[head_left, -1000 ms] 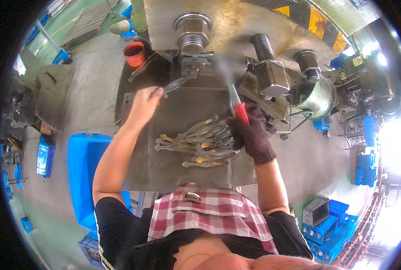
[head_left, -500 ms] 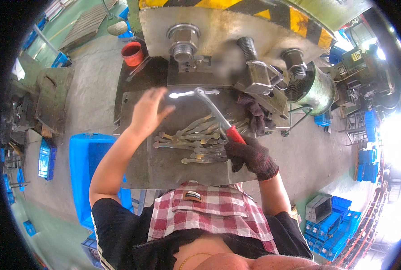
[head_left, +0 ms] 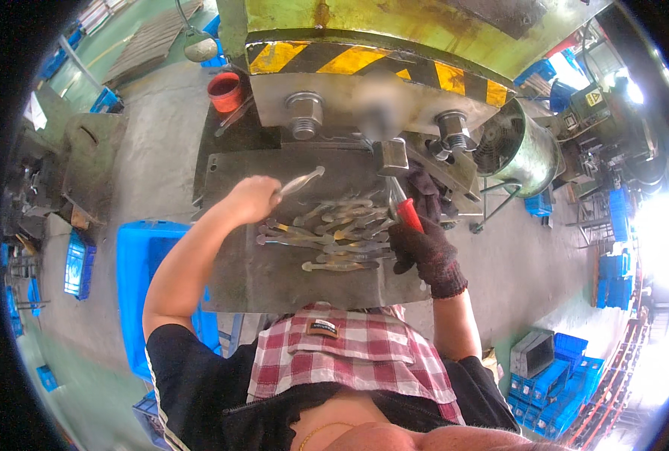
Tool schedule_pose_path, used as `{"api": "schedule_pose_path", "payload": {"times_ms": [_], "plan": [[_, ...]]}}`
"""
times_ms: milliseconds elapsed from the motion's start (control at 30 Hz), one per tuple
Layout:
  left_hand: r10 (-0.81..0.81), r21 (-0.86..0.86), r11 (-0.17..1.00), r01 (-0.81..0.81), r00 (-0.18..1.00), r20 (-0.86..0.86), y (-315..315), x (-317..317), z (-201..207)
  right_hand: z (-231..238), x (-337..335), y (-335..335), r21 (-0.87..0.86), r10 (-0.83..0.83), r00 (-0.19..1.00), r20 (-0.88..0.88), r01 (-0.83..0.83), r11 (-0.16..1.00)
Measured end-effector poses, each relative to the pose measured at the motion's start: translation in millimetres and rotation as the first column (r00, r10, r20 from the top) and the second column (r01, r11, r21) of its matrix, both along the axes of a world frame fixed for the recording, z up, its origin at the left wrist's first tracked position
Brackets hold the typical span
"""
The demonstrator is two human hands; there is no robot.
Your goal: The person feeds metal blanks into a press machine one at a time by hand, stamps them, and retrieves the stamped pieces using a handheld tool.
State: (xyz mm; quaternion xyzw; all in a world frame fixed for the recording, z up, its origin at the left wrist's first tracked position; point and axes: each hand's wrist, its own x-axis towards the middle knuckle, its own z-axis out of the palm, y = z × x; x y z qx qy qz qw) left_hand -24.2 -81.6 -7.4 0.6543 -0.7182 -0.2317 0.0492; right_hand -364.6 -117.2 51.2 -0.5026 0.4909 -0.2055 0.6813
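Observation:
My bare left hand [head_left: 255, 199] is closed around one end of a slim, spanner-shaped metal piece [head_left: 303, 181], its other end pointing up and to the right over the metal table. In a dark knitted glove, my right hand [head_left: 427, 255] grips the red handle of metal tongs [head_left: 409, 216]. The tongs' far end reaches toward a steel block [head_left: 391, 157] at the press, which hides their tips. Between my hands lies a loose pile of similar metal pieces [head_left: 342, 225] on the metal table [head_left: 252, 282].
The press ram [head_left: 364, 98], with large bolts and a striped band, stands just beyond the table. A red pot [head_left: 225, 92] sits at the far left, a blue bin [head_left: 135, 301] at near left. A dark glove [head_left: 424, 188] lies right; behind it stands a drum fan [head_left: 518, 146].
The press ram has gone down. The shiny piece at the tongs' tips is gone from there, and my left hand, formerly open, now holds a piece. The tongs have swung more upright.

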Motion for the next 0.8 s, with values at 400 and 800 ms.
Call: {"api": "schedule_pose_path", "payload": {"times_ms": [400,800], "plan": [[0.096,-0.562,0.817,-0.13,0.991,-0.09,-139.1,11.4,38.7,4.0,12.6,-10.0,-0.075,-0.081,0.996,-0.024,0.079,0.994],[0.387,-0.566,0.623,-0.539,0.842,-0.375,-80.6,32.6,56.0,9.9,60.8,-71.5,-0.206,-0.003,0.933,-0.359,-0.076,0.976]]}}
